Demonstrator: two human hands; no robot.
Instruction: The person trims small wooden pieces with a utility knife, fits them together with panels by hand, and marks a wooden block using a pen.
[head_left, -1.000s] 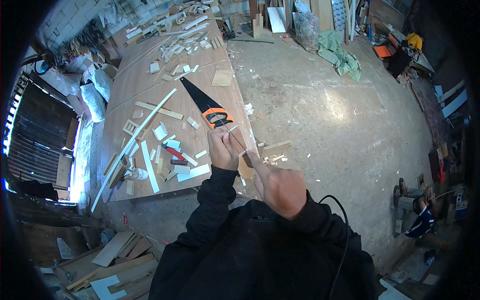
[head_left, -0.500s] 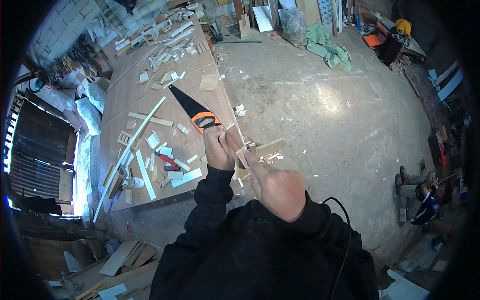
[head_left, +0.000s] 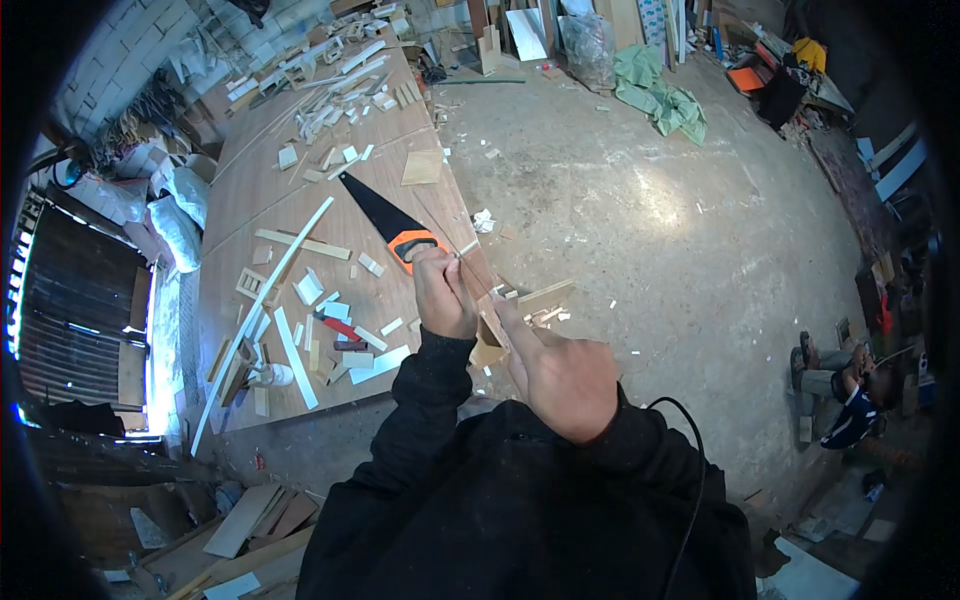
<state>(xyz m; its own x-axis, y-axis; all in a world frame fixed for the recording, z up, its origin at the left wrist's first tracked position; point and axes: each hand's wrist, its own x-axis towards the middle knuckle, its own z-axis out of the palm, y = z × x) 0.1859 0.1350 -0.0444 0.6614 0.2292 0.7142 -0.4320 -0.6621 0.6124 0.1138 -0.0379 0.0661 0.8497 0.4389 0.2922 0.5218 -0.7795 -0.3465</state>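
Note:
My left hand [head_left: 446, 295] is closed in a pinch at the table's right edge, with a thin wooden stick [head_left: 468, 248] showing at its fingertips. Just beyond it lies a handsaw [head_left: 385, 215] with a black blade and orange handle, which the hand partly overlaps in view. My right hand [head_left: 565, 385] is to the right and nearer my body. Its fingers are pressed together and point toward the left hand; what they hold is hidden behind them. Wood offcuts [head_left: 545, 296] show beyond the right hand, below the table edge.
The plywood table [head_left: 300, 210] carries white strips, small blocks and red-handled pliers [head_left: 338, 326]. A long white strip [head_left: 262, 300] overhangs its near edge. Offcuts are heaped at the far end. A green cloth [head_left: 660, 95] lies on the floor; a person [head_left: 855, 400] sits at far right.
The view has shifted slightly, so the table and saw appear a little to the right. Both hands keep nearly the same pose, with only a small shift of the fingers.

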